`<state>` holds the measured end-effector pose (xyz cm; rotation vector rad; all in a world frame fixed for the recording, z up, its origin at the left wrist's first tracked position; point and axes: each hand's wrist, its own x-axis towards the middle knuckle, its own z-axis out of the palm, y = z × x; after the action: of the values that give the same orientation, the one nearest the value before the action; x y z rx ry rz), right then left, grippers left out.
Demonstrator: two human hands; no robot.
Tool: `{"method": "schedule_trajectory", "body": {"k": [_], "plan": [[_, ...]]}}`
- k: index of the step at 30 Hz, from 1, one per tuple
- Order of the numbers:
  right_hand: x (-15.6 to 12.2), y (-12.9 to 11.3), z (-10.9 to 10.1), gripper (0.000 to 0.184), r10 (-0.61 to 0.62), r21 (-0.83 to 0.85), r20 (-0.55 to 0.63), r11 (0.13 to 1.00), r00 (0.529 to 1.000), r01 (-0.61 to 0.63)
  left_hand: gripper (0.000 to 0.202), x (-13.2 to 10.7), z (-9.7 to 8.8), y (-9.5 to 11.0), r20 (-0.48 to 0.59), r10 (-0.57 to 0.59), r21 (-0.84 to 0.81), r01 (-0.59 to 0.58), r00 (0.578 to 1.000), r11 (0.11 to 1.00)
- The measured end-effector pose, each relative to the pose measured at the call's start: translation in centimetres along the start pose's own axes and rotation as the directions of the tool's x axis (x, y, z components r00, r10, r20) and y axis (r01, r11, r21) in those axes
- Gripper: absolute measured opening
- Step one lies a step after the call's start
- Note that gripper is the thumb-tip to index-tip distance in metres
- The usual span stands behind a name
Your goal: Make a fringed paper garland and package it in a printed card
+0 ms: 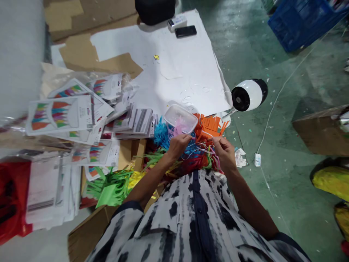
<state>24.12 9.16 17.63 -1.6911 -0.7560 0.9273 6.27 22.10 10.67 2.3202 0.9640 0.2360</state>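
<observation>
My left hand (177, 144) and my right hand (224, 151) are both closed in a pinch over a heap of coloured paper fringe pieces (191, 153) in my lap. Thin white strings (200, 147) run between the two hands and each pinches them. The fringe pieces are blue, orange, red, green and yellow. Just beyond my left hand a clear plastic tub (180, 118) rests on the heap with something pink inside.
Stacks of printed packaging cards (81, 116) lie at the left, with green fringe (111, 187) on a cardboard box. A white sheet (177, 62) holds a black phone (185, 31). A small white fan (248, 95) and blue crate (302, 22) stand on the green floor.
</observation>
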Motion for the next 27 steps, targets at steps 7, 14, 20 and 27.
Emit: {"method": "schedule_trajectory", "body": {"k": [7, 14, 20, 27], "plan": [[0.7, -2.9, 2.6, 0.032, -0.056, 0.126, -0.020, 0.990, 0.998, 0.058, 0.037, -1.0, -5.3, 4.2, -0.100, -0.303, -0.785, 0.112, 0.948, 0.609], [0.9, -4.7, 3.1, 0.030, -0.075, 0.024, 0.127, 0.997, 0.989, 0.072, 0.038, -1.9, -6.4, 6.3, 0.086, -0.310, -0.922, 0.194, 0.947, 0.336], [0.6, -3.5, 2.9, 0.035, -0.039, -0.005, 0.131, 0.999, 0.991, 0.040, 0.033, -2.6, -5.7, 6.2, 0.050, -0.300, -0.883, 0.182, 0.953, 0.432], [-1.0, -2.8, 4.6, 0.030, -0.063, -0.042, -0.083, 0.997, 0.995, 0.060, 0.016, -3.7, -4.0, 7.2, -0.303, -0.168, -0.513, -0.012, 0.938, 0.859]]}}
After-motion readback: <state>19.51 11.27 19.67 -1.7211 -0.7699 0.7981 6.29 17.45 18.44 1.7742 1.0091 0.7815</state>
